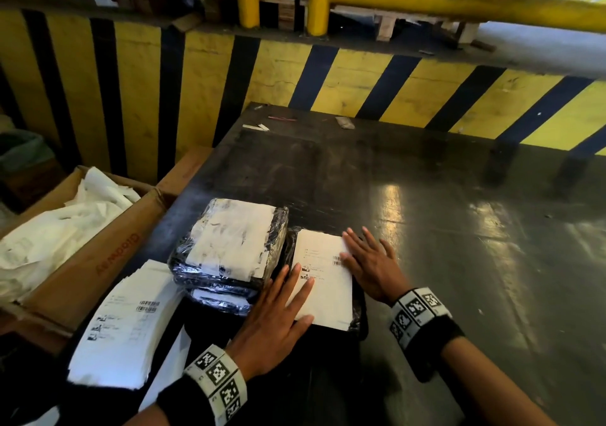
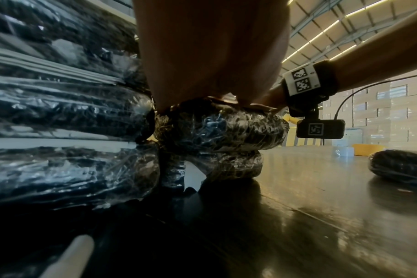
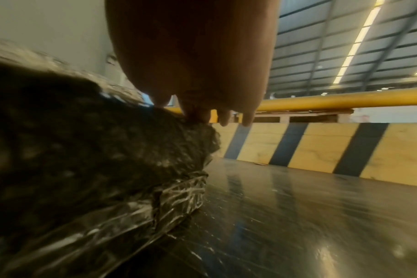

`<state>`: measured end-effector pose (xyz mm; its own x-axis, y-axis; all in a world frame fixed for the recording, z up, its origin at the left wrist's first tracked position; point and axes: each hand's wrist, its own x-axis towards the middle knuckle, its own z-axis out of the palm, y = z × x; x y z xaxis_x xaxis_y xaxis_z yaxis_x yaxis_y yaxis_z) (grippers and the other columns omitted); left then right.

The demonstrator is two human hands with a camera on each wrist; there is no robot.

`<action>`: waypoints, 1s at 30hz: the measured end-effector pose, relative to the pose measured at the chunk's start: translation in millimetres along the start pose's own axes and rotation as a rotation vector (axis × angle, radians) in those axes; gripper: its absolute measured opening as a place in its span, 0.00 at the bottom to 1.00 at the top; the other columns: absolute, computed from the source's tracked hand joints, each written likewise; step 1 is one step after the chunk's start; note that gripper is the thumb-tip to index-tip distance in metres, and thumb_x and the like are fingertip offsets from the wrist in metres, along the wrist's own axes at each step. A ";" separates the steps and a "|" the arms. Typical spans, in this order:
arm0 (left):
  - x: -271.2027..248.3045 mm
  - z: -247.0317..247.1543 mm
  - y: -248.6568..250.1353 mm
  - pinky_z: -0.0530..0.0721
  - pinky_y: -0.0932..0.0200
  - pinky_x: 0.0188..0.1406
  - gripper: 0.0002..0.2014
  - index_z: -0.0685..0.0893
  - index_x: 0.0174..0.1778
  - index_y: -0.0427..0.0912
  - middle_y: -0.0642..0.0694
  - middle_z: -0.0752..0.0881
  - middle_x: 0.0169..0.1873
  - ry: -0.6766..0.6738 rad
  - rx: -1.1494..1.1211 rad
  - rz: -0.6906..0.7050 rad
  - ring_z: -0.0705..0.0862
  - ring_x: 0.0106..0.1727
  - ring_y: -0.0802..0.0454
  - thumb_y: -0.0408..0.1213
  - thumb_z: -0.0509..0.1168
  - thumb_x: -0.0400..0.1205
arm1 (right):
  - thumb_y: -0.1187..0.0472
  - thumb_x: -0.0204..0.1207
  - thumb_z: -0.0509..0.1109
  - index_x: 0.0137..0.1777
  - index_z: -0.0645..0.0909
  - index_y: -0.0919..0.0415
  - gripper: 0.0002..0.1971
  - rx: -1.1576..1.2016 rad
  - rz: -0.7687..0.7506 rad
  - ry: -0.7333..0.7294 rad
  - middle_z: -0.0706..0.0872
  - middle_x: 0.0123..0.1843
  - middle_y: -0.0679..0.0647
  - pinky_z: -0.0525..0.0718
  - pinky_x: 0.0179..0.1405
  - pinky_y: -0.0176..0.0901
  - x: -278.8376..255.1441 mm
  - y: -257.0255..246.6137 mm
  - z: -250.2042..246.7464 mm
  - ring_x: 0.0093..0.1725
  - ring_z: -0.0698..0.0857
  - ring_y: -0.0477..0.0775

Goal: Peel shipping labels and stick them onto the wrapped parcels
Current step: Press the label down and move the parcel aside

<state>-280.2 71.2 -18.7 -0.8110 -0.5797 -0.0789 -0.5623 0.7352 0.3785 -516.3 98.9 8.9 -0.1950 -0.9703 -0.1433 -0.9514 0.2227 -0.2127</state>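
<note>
A white shipping label (image 1: pixel 323 281) lies flat on top of a black film-wrapped parcel (image 1: pixel 357 319) near the table's front. My left hand (image 1: pixel 278 314) presses its straight fingers on the label's left part. My right hand (image 1: pixel 370 265) presses flat on the label's right edge. In the left wrist view the same parcel (image 2: pixel 221 129) shows under my palm. The right wrist view shows the parcel (image 3: pixel 95 159) with my fingertips (image 3: pixel 198 114) on its top. Just left stands a stack of two wrapped parcels (image 1: pixel 229 245) with a label on the upper one.
A pile of unpeeled label sheets (image 1: pixel 124 324) lies at the front left of the dark table (image 1: pixel 442 228). A cardboard box (image 1: pixel 98 255) of crumpled backing paper stands beside the table. A yellow-black striped barrier (image 1: pixel 360 84) lines the far edge. Another wrapped parcel (image 2: pixel 400 163) lies to the right.
</note>
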 end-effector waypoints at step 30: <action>1.4 2.6 -3.3 0.40 0.47 0.82 0.29 0.27 0.73 0.66 0.56 0.25 0.78 -0.031 -0.006 0.014 0.21 0.76 0.58 0.63 0.33 0.79 | 0.33 0.69 0.25 0.83 0.47 0.50 0.43 -0.056 -0.311 -0.145 0.45 0.85 0.43 0.37 0.79 0.58 6.1 -52.5 -8.3 0.83 0.38 0.50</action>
<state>-279.9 68.9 -22.5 -0.8233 -0.5584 -0.1021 -0.5502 0.7408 0.3853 -469.5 80.6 27.2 0.1381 -0.9665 -0.2165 -0.9724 -0.0908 -0.2148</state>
